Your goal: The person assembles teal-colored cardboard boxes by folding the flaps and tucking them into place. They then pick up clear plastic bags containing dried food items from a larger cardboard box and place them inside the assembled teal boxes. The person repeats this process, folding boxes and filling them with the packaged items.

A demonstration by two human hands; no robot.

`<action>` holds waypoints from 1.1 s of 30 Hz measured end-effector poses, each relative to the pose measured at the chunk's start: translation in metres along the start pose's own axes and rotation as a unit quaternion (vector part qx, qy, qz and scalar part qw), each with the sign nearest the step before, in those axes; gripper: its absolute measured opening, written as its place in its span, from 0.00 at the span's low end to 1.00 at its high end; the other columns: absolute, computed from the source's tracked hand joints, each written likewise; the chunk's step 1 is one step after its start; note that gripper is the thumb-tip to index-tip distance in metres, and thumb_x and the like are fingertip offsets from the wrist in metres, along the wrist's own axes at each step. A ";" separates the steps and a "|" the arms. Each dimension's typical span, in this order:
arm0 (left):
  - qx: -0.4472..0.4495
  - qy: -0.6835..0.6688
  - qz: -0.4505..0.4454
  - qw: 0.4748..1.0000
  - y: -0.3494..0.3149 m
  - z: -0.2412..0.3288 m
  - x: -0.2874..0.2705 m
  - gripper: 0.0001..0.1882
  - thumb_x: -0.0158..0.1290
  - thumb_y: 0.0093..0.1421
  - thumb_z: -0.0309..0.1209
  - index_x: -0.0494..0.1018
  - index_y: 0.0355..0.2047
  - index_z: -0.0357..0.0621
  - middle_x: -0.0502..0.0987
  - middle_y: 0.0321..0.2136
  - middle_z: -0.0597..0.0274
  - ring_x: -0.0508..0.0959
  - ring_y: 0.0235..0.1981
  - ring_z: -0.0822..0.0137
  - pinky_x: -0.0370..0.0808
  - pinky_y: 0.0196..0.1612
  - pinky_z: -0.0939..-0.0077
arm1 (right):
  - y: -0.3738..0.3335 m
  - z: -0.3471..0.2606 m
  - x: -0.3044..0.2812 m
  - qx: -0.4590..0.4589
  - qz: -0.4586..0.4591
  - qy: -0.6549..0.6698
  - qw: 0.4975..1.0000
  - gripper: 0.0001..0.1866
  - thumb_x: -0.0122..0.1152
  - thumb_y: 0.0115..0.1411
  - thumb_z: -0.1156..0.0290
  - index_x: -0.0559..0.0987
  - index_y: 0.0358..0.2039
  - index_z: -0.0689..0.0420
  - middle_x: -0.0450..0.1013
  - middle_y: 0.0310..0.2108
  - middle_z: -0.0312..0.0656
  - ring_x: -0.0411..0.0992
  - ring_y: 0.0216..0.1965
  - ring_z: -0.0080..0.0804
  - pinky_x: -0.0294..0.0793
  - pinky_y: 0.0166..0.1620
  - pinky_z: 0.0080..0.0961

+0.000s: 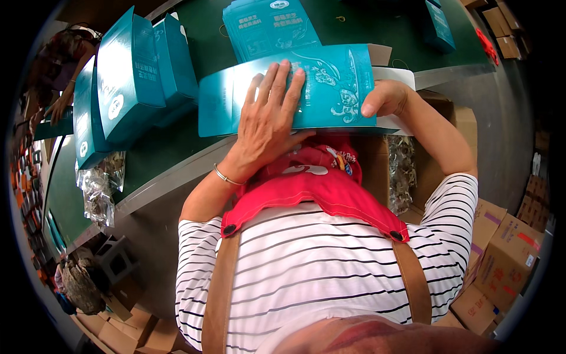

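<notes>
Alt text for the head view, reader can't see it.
A person's left hand lies across a teal printed box; the right hand is at its open-flapped right end, thumb on the box, other fingers hidden. More teal boxes sit to the left on a green table, with flat teal cartons stacked beyond.

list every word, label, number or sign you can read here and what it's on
Wording not quoted, only located:
Held box: pale characters, partly under the left hand
Stack: pale characters, white emblem
Standing boxes: pale characters, white emblems
Apron: white print, partly folded away
Cartons: red print, a white label, too small to read
</notes>
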State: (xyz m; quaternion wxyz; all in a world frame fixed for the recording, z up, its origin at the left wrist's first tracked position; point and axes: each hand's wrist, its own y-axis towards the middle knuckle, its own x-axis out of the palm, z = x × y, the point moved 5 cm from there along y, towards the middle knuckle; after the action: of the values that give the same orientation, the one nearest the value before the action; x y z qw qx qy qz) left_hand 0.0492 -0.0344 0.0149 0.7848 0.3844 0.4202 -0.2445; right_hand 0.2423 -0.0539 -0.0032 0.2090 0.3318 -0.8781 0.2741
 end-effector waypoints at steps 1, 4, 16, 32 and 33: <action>0.014 -0.013 -0.004 1.000 0.002 0.002 -0.001 0.53 0.70 0.35 0.41 0.57 0.62 0.45 0.60 0.61 0.46 0.61 0.61 0.48 0.57 0.62 0.54 | -0.003 -0.001 -0.001 -0.001 0.001 -0.003 1.000 0.39 0.67 0.45 0.70 0.64 0.60 0.59 0.67 0.56 0.44 0.68 0.54 0.35 0.63 0.59 0.33; 0.032 0.054 0.002 0.998 0.003 -0.002 -0.020 0.38 0.64 0.42 0.28 0.65 0.57 0.45 0.72 0.52 0.52 0.73 0.52 0.54 0.71 0.51 0.64 | -0.012 -0.035 0.005 -0.011 -0.039 -0.118 0.992 0.46 0.60 0.51 0.43 0.59 0.62 0.62 0.63 0.59 0.48 0.63 0.58 0.36 0.62 0.60 0.33; -0.225 -0.493 0.144 0.828 0.010 -0.066 -0.063 0.07 0.54 0.60 0.28 0.78 0.36 0.38 0.80 0.29 0.62 0.80 0.31 0.73 0.78 0.33 0.79 | -0.055 -0.090 -0.011 -0.502 0.296 -0.205 0.787 0.27 0.57 0.61 0.60 0.66 0.56 0.63 0.67 0.52 0.49 0.65 0.56 0.35 0.63 0.57 0.29; -0.350 -0.609 -0.035 0.711 -0.006 -0.116 0.041 0.17 0.57 0.58 0.33 0.71 0.45 0.37 0.79 0.35 0.54 0.80 0.35 0.67 0.79 0.39 0.72 | 0.038 -0.022 -0.053 -0.426 0.285 0.011 0.859 0.12 0.58 0.61 0.68 0.76 0.43 0.61 0.77 0.39 0.40 0.76 0.37 0.23 0.78 0.41 0.22; -0.343 -0.629 -0.018 0.698 -0.006 -0.113 0.048 0.16 0.58 0.58 0.33 0.72 0.43 0.37 0.79 0.34 0.54 0.80 0.34 0.68 0.79 0.39 0.72 | 0.036 -0.025 -0.053 -0.431 0.273 0.019 0.860 0.12 0.58 0.61 0.68 0.76 0.43 0.61 0.77 0.39 0.40 0.76 0.36 0.24 0.78 0.41 0.22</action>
State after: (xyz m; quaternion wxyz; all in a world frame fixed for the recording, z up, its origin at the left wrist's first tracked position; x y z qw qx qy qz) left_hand 0.0163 0.0506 -0.0679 0.9391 -0.1628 -0.1092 -0.2824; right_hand 0.2587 0.0092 -0.0259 0.2649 -0.0494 -0.9598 -0.0791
